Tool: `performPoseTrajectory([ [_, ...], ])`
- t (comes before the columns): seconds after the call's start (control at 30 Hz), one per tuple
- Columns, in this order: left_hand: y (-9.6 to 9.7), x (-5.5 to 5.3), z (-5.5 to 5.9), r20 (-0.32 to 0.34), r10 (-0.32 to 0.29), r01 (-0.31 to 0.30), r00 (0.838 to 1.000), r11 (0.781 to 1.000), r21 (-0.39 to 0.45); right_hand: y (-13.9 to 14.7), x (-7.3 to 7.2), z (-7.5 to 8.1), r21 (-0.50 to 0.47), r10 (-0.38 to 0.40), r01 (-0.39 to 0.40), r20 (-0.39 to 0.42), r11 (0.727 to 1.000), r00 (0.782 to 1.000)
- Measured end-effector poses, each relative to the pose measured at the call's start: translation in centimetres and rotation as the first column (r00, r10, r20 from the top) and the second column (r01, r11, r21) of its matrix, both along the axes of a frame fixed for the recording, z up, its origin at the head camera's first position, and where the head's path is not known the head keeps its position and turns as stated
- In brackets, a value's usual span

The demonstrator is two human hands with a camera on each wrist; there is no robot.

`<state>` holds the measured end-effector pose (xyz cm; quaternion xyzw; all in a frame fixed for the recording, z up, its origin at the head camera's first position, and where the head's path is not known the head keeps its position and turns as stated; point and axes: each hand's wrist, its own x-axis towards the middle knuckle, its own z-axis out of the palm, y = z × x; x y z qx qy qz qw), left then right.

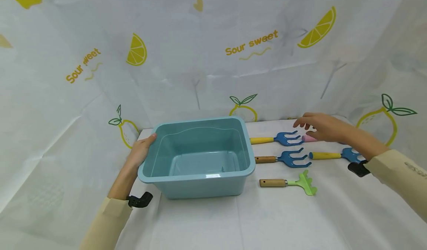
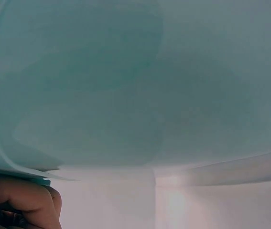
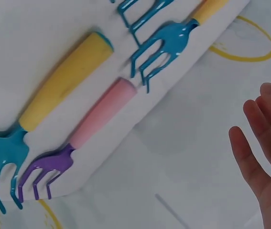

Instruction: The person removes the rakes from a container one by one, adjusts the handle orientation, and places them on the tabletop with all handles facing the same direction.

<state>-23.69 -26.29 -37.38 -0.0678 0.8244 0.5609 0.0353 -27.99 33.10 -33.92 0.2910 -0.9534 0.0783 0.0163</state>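
Observation:
My left hand (image 1: 140,152) grips the left rim of a light blue-green plastic basin (image 1: 203,187), thumb over the rim and curled fingers (image 2: 27,198) beneath it in the left wrist view. My right hand (image 1: 321,127) hovers at the back right, fingers loosely bent and holding nothing. Closest below it in the head view is a hand fork with a pink handle (image 1: 309,138); the right wrist view shows its purple tines (image 3: 51,164). Around this lie a blue fork with a yellow handle (image 1: 325,155) and another yellow-handled blue fork (image 1: 261,140), its handle end hidden behind the basin.
Nearer the front are a wooden-handled blue fork (image 1: 265,159) and a small green rake (image 1: 272,183), both right of the basin. A white cloth (image 1: 213,224) covers the table. Behind rises a lemon-printed sheet (image 1: 200,39), close to the table's back edge.

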Motion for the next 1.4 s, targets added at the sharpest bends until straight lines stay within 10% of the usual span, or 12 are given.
performPoseTrajectory([
  [0.63,-0.4,-0.5,-0.1,0.032,-0.007,0.006,0.999,1.000,0.026,-8.8,0.3,6.1,-0.136,0.175,-0.181,-0.057,0.974,0.983],
  [1.4,-0.1,-0.2,0.2,0.009,-0.004,0.004,1.000,1.000,0.007,-18.9,-0.4,8.1,-0.181,0.377,-0.375,-0.022,0.909,0.926],
])
